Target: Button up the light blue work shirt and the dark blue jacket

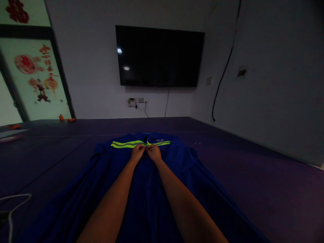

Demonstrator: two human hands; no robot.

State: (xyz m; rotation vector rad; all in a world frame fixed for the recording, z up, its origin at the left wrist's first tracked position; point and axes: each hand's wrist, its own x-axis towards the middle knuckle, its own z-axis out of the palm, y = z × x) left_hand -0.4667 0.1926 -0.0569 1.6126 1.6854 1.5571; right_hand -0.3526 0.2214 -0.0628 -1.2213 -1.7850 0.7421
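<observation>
A blue work jacket (174,158) with yellow-green and grey reflective strips lies spread out, front side up, its collar at the far end and its sleeves reaching back toward me on both sides. My left hand (138,152) pinches the front edge of the jacket at the chest, just below the left strip. Close beside it, my right hand (154,152) grips the opposite front edge under the right strip. The fingertips nearly meet at the middle opening. White printing shows above the right strip. Whatever small fastening lies between the fingers is too dark to make out.
The jacket rests on a dark purple surface (227,162). At the near left lies a white cable (19,195). Small orange objects (71,120) sit by the glass door. A television (159,57) hangs on the wall, and a black cable (222,81) dangles at right.
</observation>
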